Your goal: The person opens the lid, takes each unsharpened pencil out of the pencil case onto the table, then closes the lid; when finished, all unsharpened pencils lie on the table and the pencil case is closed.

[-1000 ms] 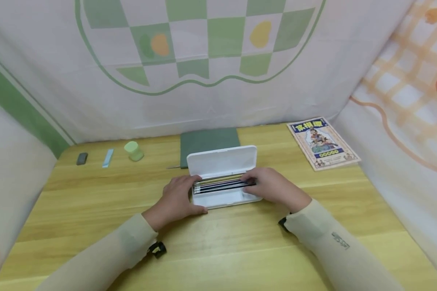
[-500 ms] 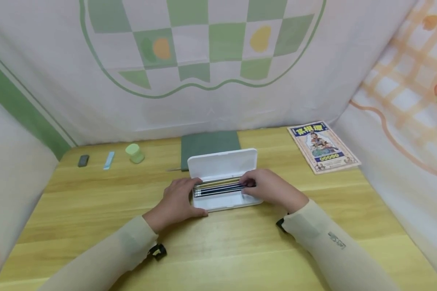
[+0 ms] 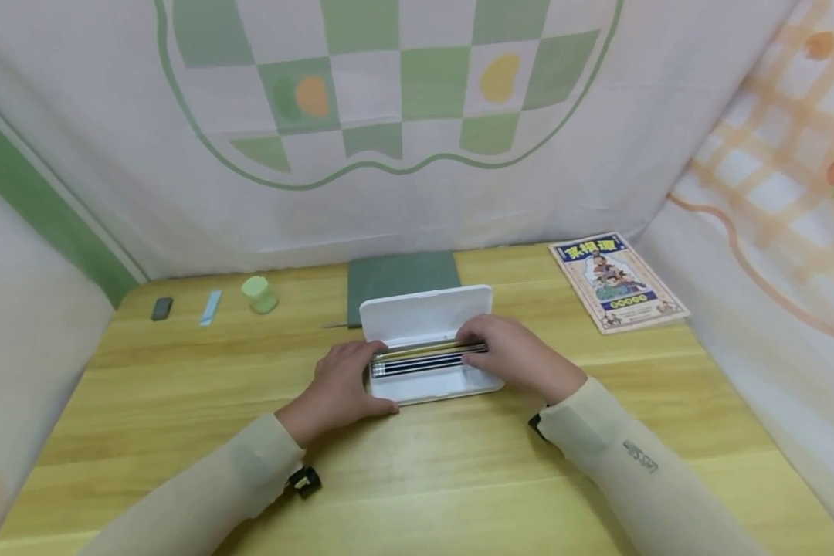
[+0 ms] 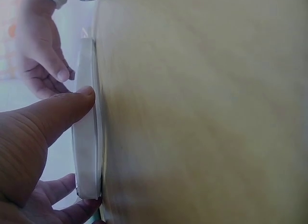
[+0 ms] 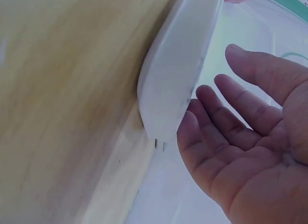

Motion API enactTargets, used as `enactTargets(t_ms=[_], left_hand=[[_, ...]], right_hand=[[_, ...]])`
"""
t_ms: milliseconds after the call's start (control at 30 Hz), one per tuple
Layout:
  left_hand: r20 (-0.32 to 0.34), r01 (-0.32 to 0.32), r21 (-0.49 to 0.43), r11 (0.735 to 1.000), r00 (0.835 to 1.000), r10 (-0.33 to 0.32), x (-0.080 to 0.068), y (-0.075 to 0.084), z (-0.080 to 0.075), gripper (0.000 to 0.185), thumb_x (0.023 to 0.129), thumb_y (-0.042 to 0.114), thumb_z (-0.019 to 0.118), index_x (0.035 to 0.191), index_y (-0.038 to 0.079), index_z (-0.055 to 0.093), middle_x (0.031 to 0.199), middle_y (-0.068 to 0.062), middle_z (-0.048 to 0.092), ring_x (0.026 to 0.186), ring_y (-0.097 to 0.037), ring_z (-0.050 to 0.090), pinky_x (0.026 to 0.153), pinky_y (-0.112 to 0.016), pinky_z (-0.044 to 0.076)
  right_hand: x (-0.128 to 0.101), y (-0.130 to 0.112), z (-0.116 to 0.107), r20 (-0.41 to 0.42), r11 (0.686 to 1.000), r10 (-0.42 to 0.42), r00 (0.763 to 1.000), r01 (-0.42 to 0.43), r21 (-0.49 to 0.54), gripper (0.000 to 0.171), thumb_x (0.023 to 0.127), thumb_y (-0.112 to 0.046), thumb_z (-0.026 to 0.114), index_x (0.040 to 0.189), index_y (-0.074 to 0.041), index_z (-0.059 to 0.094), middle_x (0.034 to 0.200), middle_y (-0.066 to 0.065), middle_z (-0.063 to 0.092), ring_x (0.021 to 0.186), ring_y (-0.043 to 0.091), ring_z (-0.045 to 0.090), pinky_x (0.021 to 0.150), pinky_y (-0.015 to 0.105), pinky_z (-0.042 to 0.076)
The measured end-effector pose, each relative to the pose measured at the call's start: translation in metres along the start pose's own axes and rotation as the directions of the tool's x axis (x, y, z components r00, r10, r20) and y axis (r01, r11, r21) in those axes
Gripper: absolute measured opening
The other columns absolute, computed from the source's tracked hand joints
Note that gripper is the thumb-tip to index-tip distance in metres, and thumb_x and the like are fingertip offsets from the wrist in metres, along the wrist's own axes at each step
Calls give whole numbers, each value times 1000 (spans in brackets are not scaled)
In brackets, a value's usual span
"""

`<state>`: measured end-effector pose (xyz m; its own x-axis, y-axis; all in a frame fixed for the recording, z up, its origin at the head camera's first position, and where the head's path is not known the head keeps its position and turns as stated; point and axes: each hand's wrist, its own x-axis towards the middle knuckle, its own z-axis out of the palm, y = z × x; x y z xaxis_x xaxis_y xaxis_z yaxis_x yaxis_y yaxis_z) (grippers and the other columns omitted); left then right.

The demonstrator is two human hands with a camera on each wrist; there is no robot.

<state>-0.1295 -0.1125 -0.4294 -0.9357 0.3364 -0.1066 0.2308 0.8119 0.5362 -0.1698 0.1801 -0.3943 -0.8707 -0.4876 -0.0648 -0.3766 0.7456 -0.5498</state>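
Observation:
A white pencil case (image 3: 427, 313) lies on the table with its lid raised at the back. Several pencils (image 3: 417, 362), dark ones and a yellowish one, lie side by side inside, their right ends hidden by a hand. My left hand (image 3: 343, 384) grips the case's left end, thumb along the front edge and fingers round the end, as the left wrist view also shows on the case wall (image 4: 86, 156). My right hand (image 3: 517, 354) hovers over the right end, fingertips close to the pencils. In the right wrist view its fingers (image 5: 231, 120) curve loosely, thumb apart.
Behind the case lies a dark green notebook (image 3: 403, 274). A grey eraser (image 3: 161, 309), a light blue strip (image 3: 211, 307) and a pale green cup-like object (image 3: 260, 295) stand at the back left. An illustrated booklet (image 3: 617, 282) lies at the back right, near the curtain (image 3: 389, 208).
My right hand's fingers have shifted slightly back over the pencils' right ends. My left hand keeps its grip on the case. The head view has tilted a little.

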Motion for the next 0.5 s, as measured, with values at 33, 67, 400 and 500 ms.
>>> enactTargets(t_ms=[33,67,400,500], left_hand=[[-1,2,0,1000,1000,-2,0,0,1,97,71,52,94,151,17,50,150,-9,54,142,-35,40,114,-60,31],[-2,3,2,1000,1000,-3,0,-1,1,97,71,52,94,151,18,50,149,-9,54,142,-35,40,114,-60,31],[-10,-4,-13,1000,1000,4,1,-1,0,96,71,51,94,150,18,51,149,-8,55,142,-34,41,114,-61,31],[-10,-2,-13,1000,1000,2,0,-1,0,96,71,51,94,150,17,51,149,-9,55,142,-34,41,114,-61,31]], right_hand=[[1,0,0,4,1000,-4,1000,4,-4,19,94,-11,76,112,-6,74,112,10,72,108,30,67,97,50,52],[1,0,0,8,1000,-11,1000,11,-12,18,94,-10,76,112,-6,74,111,9,72,107,30,66,97,50,52],[-3,0,1,39,999,7,999,-5,-36,26,92,-13,78,116,-2,74,113,13,72,108,32,66,97,50,52],[-3,-1,1,49,999,27,998,-25,-47,28,93,-14,78,117,-2,73,114,13,72,109,31,66,98,51,52]])
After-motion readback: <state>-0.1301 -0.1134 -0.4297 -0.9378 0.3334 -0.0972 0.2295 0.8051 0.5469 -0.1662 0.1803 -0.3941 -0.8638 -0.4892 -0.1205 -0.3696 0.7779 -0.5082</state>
